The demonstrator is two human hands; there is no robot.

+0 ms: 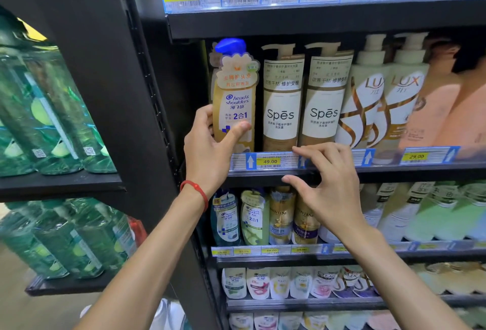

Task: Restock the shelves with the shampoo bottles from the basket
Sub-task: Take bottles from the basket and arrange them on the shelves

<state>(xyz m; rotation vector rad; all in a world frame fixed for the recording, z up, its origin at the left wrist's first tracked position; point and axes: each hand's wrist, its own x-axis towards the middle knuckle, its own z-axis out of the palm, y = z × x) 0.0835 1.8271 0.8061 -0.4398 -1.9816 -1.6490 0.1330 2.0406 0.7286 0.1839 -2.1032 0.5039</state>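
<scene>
On the middle shelf [394,173], far left: bottle [235,103] (blue cap, gold label) stands upright at the row's end, just beside two Spēs bottles [281,114]; its base is hidden behind the price rail [347,156]
Left grip [210,145]: wrapped round the bottle's lower part; thumb across the front label, fingers behind its left side; red band [196,191] on the wrist
Right grip [334,193]: holds nothing; fingers spread and loosely bent; fingertips at the rail's top edge below the Spēs bottles, thumb under the shelf lip; whether they touch it, I cannot tell
Row to the right: two Lux bottles [368,98], then peach bottles [441,109]
Rail tag [270,161]: 49.00, between the two grips
Lower shelves: small bottles [280,219]; below them, pouches [259,283]
Left bay: green bottles [52,119] on two shelves
</scene>
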